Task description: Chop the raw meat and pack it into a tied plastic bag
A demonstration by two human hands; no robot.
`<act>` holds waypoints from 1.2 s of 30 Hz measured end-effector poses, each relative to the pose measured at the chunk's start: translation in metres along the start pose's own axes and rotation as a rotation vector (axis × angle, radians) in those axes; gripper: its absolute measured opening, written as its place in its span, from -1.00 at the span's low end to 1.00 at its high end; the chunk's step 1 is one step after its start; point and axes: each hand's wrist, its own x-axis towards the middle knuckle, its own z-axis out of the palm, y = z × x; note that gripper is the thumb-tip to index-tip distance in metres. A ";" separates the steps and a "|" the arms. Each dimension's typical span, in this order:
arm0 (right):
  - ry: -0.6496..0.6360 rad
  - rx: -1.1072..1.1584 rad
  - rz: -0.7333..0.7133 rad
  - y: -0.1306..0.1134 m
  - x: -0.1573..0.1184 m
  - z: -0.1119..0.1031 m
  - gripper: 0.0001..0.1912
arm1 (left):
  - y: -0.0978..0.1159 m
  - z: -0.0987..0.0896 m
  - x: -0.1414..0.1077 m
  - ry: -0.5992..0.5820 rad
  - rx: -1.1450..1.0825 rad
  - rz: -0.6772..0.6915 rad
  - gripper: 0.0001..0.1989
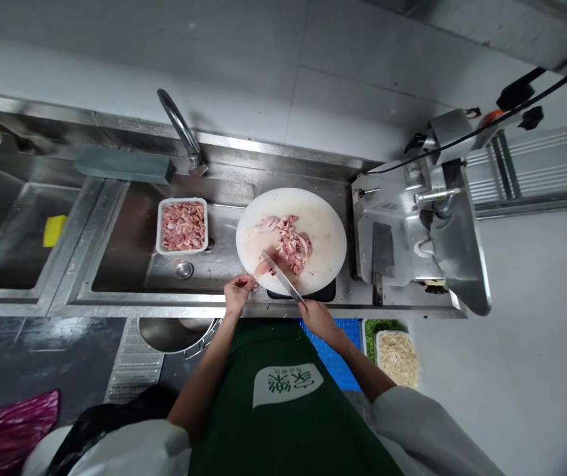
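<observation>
A round white cutting board (323, 231) carries a pile of cut pink meat (294, 246) near its middle. At the board's lower left edge, my left hand (239, 292) pinches the end of a pale piece of meat (262, 268). My right hand (317, 317) is wrapped round the handle of a knife (284, 277), its blade pointing up and to the left, with the tip beside that piece. Left of the board, a white tub (158, 228) full of cut meat stands in the sink.
A faucet (180, 122) rises behind the sink (129, 244). A metal slicer (442, 211) stands right of the board, with a cleaver (383, 251) lying on it. Tubs of shredded food (397, 357) and a metal pot (174, 334) sit below the counter's front edge.
</observation>
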 end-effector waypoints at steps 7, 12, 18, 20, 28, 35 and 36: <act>0.135 0.028 -0.085 -0.015 0.006 0.003 -0.57 | -0.007 0.001 0.001 -0.006 -0.049 -0.010 -0.65; -0.039 -0.062 -0.004 -0.019 0.016 -0.001 -0.65 | -0.009 0.000 0.000 -0.018 -0.054 -0.041 -0.67; 0.212 0.058 -0.174 -0.057 0.028 -0.015 -0.58 | -0.013 -0.003 -0.008 0.078 -0.141 -0.077 -0.58; 0.130 0.058 -0.134 -0.074 0.045 -0.003 -0.61 | -0.015 -0.004 -0.009 0.107 -0.162 -0.059 -0.57; 0.000 0.280 -0.073 -0.050 0.094 0.000 -0.62 | -0.011 0.014 -0.006 0.070 0.198 0.255 -0.77; 0.419 0.514 0.015 0.034 0.051 -0.014 -0.53 | 0.064 0.058 0.060 -0.054 0.860 0.675 -0.71; 0.454 0.511 0.033 0.046 0.041 -0.013 -0.53 | 0.077 0.068 0.075 -0.024 0.912 0.656 -0.67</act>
